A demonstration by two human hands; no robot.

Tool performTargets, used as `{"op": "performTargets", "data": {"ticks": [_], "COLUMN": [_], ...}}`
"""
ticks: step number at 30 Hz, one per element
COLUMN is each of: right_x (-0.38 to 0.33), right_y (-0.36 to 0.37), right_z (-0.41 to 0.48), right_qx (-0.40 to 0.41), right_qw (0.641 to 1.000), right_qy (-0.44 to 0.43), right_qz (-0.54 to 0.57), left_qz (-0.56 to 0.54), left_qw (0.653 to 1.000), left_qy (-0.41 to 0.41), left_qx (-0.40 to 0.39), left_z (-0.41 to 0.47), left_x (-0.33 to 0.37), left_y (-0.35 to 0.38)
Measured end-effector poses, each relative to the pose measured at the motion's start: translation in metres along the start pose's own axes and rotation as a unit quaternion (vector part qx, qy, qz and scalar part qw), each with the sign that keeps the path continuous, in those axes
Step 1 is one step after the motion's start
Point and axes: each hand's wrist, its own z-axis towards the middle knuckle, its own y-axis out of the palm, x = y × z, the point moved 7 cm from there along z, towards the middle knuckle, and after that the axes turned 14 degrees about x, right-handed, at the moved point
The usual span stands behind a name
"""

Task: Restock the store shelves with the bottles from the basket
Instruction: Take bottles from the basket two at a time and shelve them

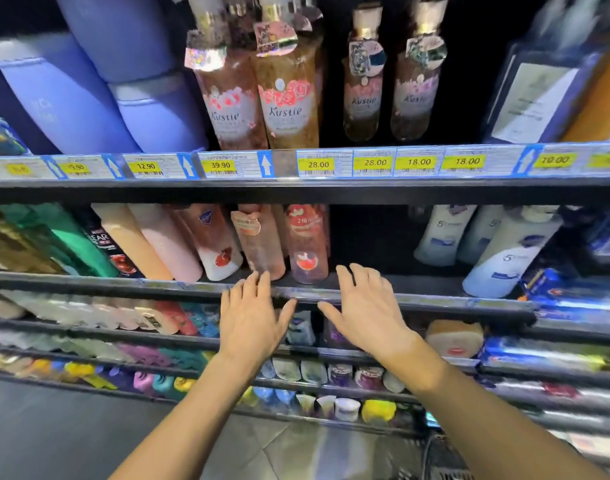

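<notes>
Head view looks down a dim store aisle. Both hands are spread wide with straight fingers and hold nothing. The left hand [251,317] hovers at the front rail of the middle shelf [123,284], its fingertips at the foot of a pale pink bottle [260,244]; whether they touch it I cannot tell. The right hand [369,306] hangs just right of a clear pink bottle [307,251] standing upright on that shelf. Kustie bottles [286,98] stand on the shelf above yellow price tags [318,164].
</notes>
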Motion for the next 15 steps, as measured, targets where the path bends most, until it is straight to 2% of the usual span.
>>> {"op": "performTargets", "data": {"ticks": [15], "right_x": [0.018], "right_y": [-0.085], "right_z": [-0.136], "right_qx": [0.029], "right_qw": [0.995], "right_qy": [0.058], "right_qz": [-0.070], "left_qz": [-0.041], "left_qw": [0.998], "left_qy": [0.054], "left_qx": [-0.006], "left_z": [-0.106], "left_x": [0.059], "left_y": [-0.072]}}
